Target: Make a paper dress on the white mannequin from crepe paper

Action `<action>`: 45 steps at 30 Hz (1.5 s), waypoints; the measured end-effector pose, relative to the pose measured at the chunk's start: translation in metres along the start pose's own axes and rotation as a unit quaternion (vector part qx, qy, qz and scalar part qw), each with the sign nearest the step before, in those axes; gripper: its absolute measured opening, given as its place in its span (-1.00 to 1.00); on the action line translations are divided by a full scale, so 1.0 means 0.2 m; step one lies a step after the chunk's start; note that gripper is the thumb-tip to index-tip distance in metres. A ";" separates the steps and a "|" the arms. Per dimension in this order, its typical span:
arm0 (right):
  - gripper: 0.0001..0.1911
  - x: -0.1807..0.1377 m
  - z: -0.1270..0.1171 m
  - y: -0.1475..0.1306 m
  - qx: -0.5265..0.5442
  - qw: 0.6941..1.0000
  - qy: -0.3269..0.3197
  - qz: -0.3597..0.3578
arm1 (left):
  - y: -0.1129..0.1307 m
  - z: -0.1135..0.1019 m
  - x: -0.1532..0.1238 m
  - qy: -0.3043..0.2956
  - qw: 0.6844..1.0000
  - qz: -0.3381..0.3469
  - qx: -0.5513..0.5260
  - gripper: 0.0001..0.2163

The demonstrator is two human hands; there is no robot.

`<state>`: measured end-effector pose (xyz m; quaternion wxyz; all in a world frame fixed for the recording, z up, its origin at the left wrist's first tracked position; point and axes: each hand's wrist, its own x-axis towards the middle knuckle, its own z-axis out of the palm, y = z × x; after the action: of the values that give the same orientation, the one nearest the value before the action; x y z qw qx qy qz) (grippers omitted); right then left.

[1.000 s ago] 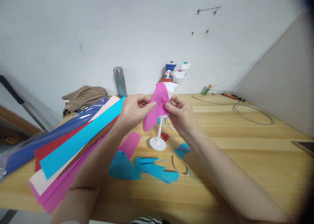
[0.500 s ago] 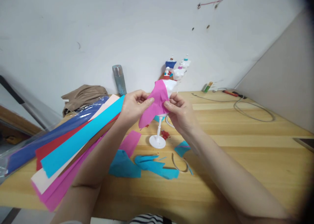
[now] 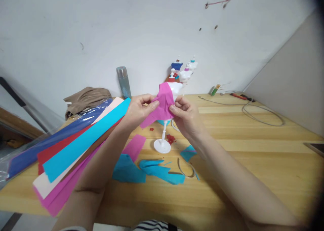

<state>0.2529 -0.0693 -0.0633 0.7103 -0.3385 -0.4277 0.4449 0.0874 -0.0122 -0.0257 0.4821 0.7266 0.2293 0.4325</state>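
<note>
A small white mannequin stand rises from the wooden table in the middle of the view. A piece of pink crepe paper is wrapped over its white torso. My left hand pinches the paper's left side with fingers closed. On the right side of the torso, my right hand pinches the same paper.
Long sheets of coloured crepe paper lie fanned out at the left. Blue scraps and a pink scrap lie before the stand. More dressed mannequins, a metal flask, brown cloth and cables sit further back.
The lower tail of the pink paper has been drawn up and leftward, so it hangs shorter over the stand. Both hands kept their pinch near the torso.
</note>
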 end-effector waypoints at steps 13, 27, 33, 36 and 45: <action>-0.62 0.00 0.01 0.00 -0.021 1.000 0.017 -0.006 | 0.06 0.04 -0.03 0.080 0.982 0.092 0.147 -0.68; -0.70 -0.01 0.01 0.02 -0.034 0.999 0.023 -0.033 | 0.05 0.14 -0.11 0.137 0.854 0.110 0.490 -0.88; -0.67 -0.01 0.01 0.02 -0.050 0.998 0.020 -0.039 | 0.04 0.18 -0.12 0.083 0.841 0.111 0.522 -0.93; -0.67 -0.01 0.00 0.02 -0.050 0.998 0.017 -0.043 | 0.08 0.16 -0.12 0.016 0.870 0.084 0.485 -0.90; -0.59 -0.01 0.01 0.04 -0.064 0.998 0.008 -0.025 | 0.11 0.06 -0.07 -0.049 0.927 0.056 0.369 -0.70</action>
<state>0.2470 -0.0679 -0.0694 0.7017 -0.3756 -0.4581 0.3958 0.0893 -0.0377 -0.0141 0.1661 0.8850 0.3078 0.3073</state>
